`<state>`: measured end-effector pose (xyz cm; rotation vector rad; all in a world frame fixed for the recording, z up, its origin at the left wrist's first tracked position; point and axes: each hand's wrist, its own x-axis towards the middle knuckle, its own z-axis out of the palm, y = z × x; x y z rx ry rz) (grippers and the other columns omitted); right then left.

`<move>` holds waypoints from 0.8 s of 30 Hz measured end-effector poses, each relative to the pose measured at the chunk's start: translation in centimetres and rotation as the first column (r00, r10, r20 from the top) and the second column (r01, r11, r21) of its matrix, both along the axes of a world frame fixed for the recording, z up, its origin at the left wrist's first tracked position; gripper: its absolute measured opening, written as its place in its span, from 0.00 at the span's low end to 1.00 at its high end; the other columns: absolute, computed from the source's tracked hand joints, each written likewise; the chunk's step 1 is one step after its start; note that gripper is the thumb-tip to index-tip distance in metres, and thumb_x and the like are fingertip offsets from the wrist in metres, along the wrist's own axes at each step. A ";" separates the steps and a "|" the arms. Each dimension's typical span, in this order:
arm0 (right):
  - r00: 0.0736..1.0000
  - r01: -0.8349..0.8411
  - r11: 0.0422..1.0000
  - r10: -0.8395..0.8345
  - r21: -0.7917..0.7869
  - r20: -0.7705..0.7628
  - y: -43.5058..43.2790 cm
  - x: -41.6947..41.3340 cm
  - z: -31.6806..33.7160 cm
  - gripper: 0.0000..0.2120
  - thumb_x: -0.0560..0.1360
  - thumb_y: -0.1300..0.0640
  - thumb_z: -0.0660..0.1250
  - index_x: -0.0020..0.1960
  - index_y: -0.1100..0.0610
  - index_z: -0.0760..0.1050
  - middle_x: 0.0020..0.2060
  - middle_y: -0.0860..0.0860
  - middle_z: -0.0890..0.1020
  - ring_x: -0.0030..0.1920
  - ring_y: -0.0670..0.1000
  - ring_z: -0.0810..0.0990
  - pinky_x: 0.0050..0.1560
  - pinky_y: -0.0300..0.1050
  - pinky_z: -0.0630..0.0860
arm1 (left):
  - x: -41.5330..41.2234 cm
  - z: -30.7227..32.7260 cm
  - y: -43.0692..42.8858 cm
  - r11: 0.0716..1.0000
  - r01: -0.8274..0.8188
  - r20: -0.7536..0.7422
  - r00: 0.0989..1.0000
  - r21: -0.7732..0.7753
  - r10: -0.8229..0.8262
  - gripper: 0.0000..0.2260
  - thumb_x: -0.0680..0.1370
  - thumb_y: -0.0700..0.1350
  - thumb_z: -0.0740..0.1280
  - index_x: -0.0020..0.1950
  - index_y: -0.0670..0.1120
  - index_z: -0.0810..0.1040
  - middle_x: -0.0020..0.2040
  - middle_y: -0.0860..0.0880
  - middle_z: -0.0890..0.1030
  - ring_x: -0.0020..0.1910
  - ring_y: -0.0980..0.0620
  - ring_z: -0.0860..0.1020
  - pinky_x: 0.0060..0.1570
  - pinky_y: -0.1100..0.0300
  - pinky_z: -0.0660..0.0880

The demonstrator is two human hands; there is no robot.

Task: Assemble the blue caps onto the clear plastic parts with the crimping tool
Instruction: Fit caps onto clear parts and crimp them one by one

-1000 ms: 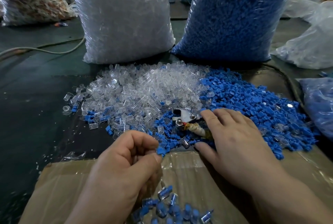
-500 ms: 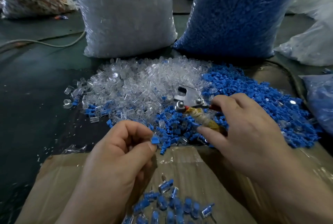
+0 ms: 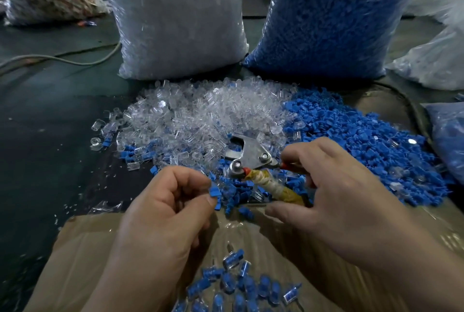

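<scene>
Blue cap (image 3: pixel 214 192) sits pinched in our left hand (image 3: pixel 165 213), seemingly ready for the jaws. Our right hand (image 3: pixel 349 193) grips the tool (image 3: pixel 247 158) handles, head over the clear parts (image 3: pixel 200 115), close for quick crimping.

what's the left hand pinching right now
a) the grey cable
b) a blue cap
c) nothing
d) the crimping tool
b: the left hand pinches a blue cap between thumb and fingertips, while the right hand grips the tool.
</scene>
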<state>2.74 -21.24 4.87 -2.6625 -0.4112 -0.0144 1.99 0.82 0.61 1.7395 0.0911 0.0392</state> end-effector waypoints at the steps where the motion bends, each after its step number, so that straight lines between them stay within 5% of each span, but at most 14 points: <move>1: 1.000 -0.026 1.000 0.026 0.005 -0.001 0.0 -0.2 0.2 0.26 0.63 0.29 0.62 0.57 0.31 0.59 0.52 0.29 0.62 0.55 0.29 0.63 0.43 0.29 0.65 | 0.1 0.0 0.1 1.000 0.000 0.003 1.000 -0.002 0.000 0.12 0.72 0.40 0.73 0.44 0.59 0.82 0.29 0.49 0.79 0.25 0.53 0.74 0.24 0.63 0.72; 8: 0.981 -0.123 0.974 0.148 -0.193 0.122 0.4 -1.5 -0.1 0.27 0.70 0.35 0.57 0.67 0.42 0.63 0.52 0.39 0.73 0.52 0.44 0.72 0.51 0.41 0.73 | 0.0 -0.3 0.2 0.999 0.035 0.052 0.998 0.002 -0.035 0.13 0.73 0.37 0.71 0.42 0.57 0.82 0.30 0.50 0.80 0.23 0.55 0.74 0.22 0.66 0.70; 11: 0.978 -0.119 0.967 0.154 -0.226 0.143 0.3 -1.6 -0.2 0.27 0.72 0.37 0.57 0.69 0.45 0.66 0.53 0.40 0.75 0.53 0.45 0.74 0.53 0.40 0.72 | 0.0 -0.2 0.1 0.998 0.045 0.070 0.997 -0.041 -0.042 0.07 0.69 0.45 0.75 0.44 0.56 0.82 0.31 0.47 0.80 0.26 0.52 0.74 0.25 0.57 0.71; 14: 0.976 -0.121 0.968 0.155 -0.218 0.150 0.1 -1.5 -0.3 0.27 0.72 0.37 0.58 0.68 0.47 0.70 0.53 0.41 0.77 0.51 0.44 0.75 0.51 0.38 0.71 | -0.1 0.0 0.3 0.995 0.072 0.084 0.994 -0.063 -0.067 0.16 0.60 0.59 0.73 0.45 0.56 0.83 0.33 0.46 0.81 0.27 0.51 0.76 0.25 0.56 0.72; 24: 0.948 -0.153 0.960 0.210 -0.236 0.238 0.0 -1.2 -0.7 0.28 0.70 0.37 0.62 0.63 0.52 0.78 0.42 0.44 0.81 0.42 0.48 0.79 0.43 0.44 0.81 | -0.3 0.8 0.2 0.991 0.121 0.103 0.988 -0.053 -0.115 0.13 0.58 0.57 0.71 0.41 0.57 0.82 0.32 0.48 0.81 0.27 0.55 0.76 0.25 0.64 0.74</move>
